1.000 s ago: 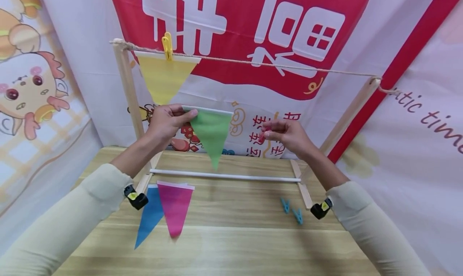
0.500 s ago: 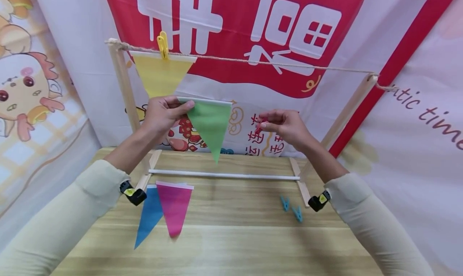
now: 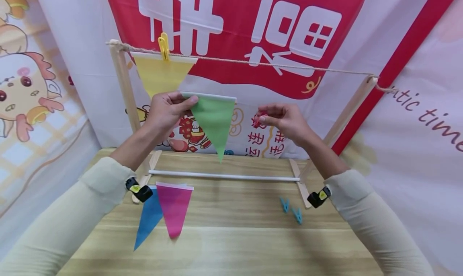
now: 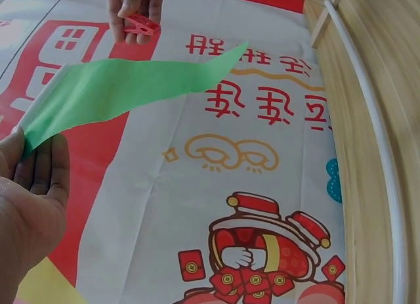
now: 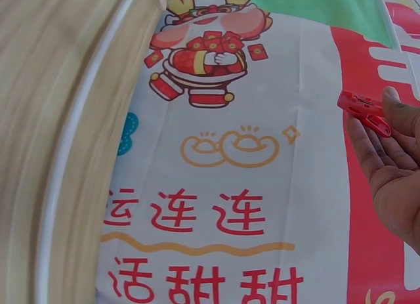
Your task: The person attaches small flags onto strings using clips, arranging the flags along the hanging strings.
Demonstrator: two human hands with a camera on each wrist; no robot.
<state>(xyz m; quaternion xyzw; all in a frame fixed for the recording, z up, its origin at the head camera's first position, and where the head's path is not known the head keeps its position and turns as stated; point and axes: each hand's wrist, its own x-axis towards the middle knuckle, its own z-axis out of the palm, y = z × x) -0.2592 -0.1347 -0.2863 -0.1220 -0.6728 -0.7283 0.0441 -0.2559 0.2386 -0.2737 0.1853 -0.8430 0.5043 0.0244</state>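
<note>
Left hand (image 3: 167, 109) pinches the green flag (image 3: 214, 121) below the rope (image 3: 275, 65); right hand (image 3: 285, 120) pinches a red clip (image 3: 257, 120). Behind the rope, a red banner (image 3: 231, 30) with big white Chinese characters; below it, a wooden table (image 3: 231, 235).

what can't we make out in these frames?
- Blue flag, head view: mostly covered by the pink flag.
- Red clip, right wrist view: rear end hidden behind the right hand.
- Left hand, left wrist view: cut off by the frame edge; its grip on the green flag is unclear.
</note>
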